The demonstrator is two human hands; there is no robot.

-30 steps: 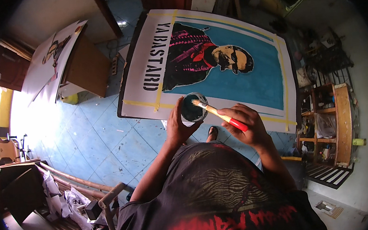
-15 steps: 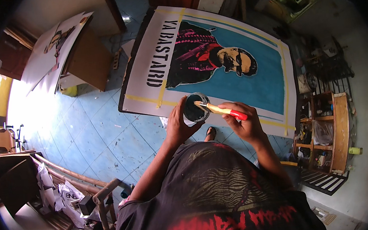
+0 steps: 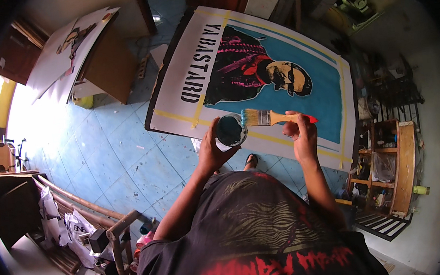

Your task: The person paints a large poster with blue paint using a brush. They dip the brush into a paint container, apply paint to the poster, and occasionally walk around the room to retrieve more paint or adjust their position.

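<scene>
My left hand (image 3: 212,151) is closed around a round paint tub (image 3: 231,131) with dark teal paint inside and smears on its wall. In my right hand (image 3: 301,134) is a flat paintbrush (image 3: 279,117) with a wooden handle and red end, gripped by the handle. Its bristles, teal at the tip, point left, close to the tub's rim. Beyond both hands lies a large painting (image 3: 316,109) of a figure in a cap and dark glasses on a teal ground, with yellow tape along its borders.
At the left, a white board (image 3: 60,49) with another picture leans over a brown panel (image 3: 110,63). Blue floor tiles (image 3: 121,146) lie between it and me. A wooden shelf unit (image 3: 403,168) stands at the right, a bamboo-like frame (image 3: 88,214) with bags at the lower left.
The brush has come up out of the tub and now lies level, its bristles to the right of the rim. My right hand has shifted slightly right and up.
</scene>
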